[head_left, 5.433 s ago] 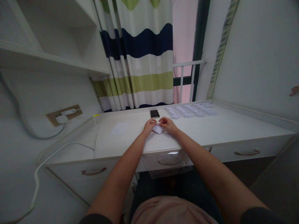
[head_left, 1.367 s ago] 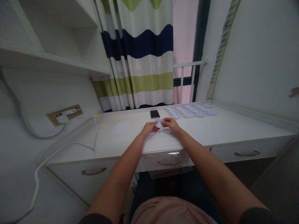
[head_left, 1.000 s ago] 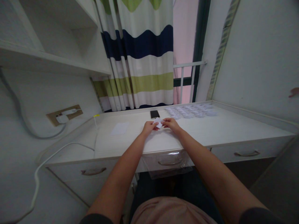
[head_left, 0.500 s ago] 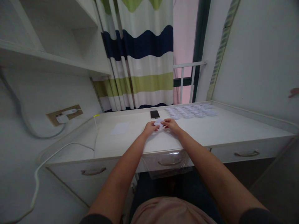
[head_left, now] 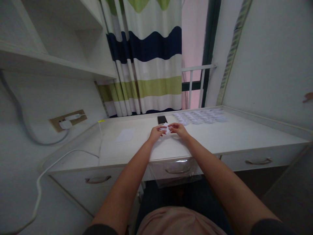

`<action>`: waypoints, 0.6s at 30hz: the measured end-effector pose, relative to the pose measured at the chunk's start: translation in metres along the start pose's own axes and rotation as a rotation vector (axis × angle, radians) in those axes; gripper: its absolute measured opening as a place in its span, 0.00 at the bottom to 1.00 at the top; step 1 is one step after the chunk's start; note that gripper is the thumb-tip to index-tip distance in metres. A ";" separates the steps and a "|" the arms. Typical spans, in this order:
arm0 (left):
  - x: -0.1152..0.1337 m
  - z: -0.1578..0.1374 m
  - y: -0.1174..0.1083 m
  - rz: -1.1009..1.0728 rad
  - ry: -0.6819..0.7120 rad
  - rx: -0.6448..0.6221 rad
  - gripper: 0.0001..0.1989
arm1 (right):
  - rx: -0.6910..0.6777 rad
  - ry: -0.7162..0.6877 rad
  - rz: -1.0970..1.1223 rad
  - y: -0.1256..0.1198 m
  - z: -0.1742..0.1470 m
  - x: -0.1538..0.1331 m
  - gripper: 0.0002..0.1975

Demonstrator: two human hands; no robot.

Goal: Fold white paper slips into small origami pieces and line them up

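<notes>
Between my two hands, just above the white desk (head_left: 144, 148), is a small folded piece of white paper (head_left: 166, 128). My left hand (head_left: 156, 133) pinches its left side with thumb and fingers. On the right side, my right hand (head_left: 179, 129) grips it the same way. Fine creases in the paper are too small to make out. Directly beyond the hands lies a dark phone (head_left: 162, 120). Several rows of folded white paper pieces (head_left: 200, 117) rest at the back right. Flat white paper (head_left: 126, 134) lies to the left of my left hand.
A clear plastic sheet (head_left: 174, 173) hangs over the desk's front edge at the middle drawer. A white cable (head_left: 73, 151) runs across the left end, near a wall socket (head_left: 67, 121). Shelves (head_left: 61, 65) overhang the upper left, and a striped curtain (head_left: 151, 71) hangs behind.
The paper has shifted in my fingers and looks narrower, with a point showing at its top. Both hands have stayed in nearly the same place, with small finger movements.
</notes>
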State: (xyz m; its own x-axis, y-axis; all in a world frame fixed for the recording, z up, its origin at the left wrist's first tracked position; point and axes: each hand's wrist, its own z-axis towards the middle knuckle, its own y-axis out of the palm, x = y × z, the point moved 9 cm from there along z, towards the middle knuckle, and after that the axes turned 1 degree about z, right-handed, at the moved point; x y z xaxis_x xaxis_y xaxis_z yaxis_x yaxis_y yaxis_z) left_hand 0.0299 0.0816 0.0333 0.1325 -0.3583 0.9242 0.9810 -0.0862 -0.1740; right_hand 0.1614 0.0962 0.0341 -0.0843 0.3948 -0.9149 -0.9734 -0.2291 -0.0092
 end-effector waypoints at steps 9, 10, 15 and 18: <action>-0.003 0.000 -0.010 -0.053 -0.028 0.059 0.17 | -0.001 0.056 0.111 -0.002 -0.002 0.006 0.15; -0.004 0.001 -0.011 -0.051 -0.040 0.066 0.17 | -0.004 0.055 0.099 -0.002 -0.001 0.006 0.15; -0.009 0.002 -0.012 -0.051 -0.076 0.067 0.16 | 0.011 0.075 0.021 -0.004 0.001 0.007 0.12; -0.009 0.001 -0.011 -0.069 -0.088 0.051 0.16 | 0.038 0.095 0.001 -0.008 0.001 0.008 0.10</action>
State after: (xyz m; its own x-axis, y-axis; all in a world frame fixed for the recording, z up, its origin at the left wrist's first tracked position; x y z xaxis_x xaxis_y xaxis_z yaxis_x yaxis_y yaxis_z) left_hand 0.0184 0.0867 0.0274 0.0746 -0.2704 0.9599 0.9938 -0.0595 -0.0940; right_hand 0.1678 0.1024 0.0273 -0.0665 0.3077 -0.9491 -0.9809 -0.1946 0.0056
